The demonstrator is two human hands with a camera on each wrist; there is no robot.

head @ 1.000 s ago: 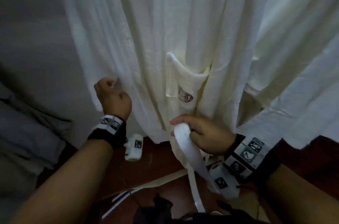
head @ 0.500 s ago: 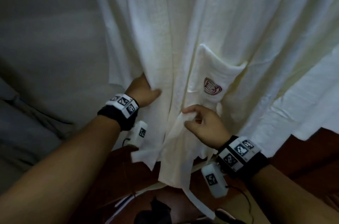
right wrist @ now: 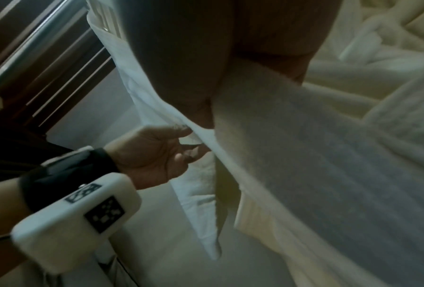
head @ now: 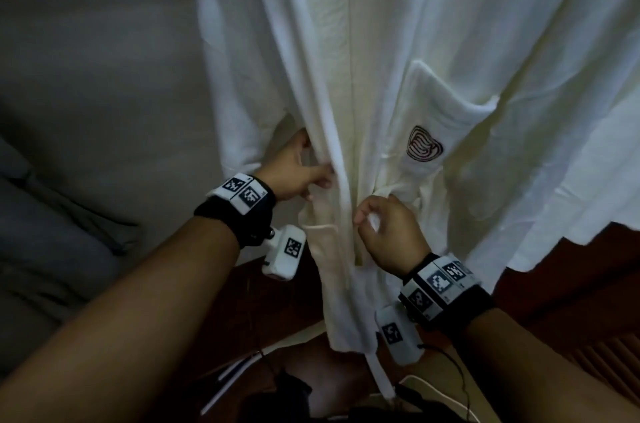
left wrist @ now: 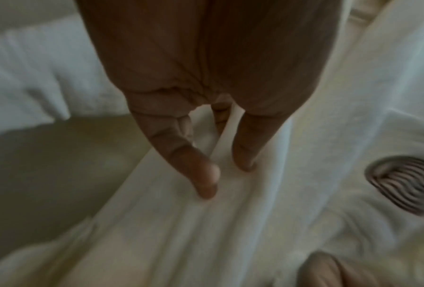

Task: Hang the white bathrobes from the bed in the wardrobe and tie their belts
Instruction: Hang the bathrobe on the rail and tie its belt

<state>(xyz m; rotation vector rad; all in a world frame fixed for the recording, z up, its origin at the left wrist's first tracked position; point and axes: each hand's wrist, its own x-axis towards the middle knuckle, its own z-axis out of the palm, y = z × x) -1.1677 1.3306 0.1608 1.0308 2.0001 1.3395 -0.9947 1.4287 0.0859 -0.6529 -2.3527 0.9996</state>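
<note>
A white bathrobe [head: 363,59] hangs in front of me, with a red-logo pocket [head: 424,147] on its right half. My left hand [head: 304,176] reaches in from the left and pinches the robe's front edge between thumb and fingers [left wrist: 207,182], just left of the logo [left wrist: 407,182]. My right hand [head: 377,225] is a little lower and to the right, fingers curled on the white belt [right wrist: 267,108]. The belt's loose end [head: 381,381] hangs down below the hem. From the right wrist, my left hand [right wrist: 161,151] shows at the cloth edge.
More white robe cloth [head: 571,111] hangs at the right. A grey wall [head: 86,59] and grey cushion [head: 52,232] lie to the left. Dark wood floor [head: 571,301] and cables [head: 436,384] are below. A metal rail and wooden slats [right wrist: 46,58] stand nearby.
My left hand has moved right from the robe's outer edge to its front opening. My right hand has gathered the belt up against the robe, and both hands are now close together.
</note>
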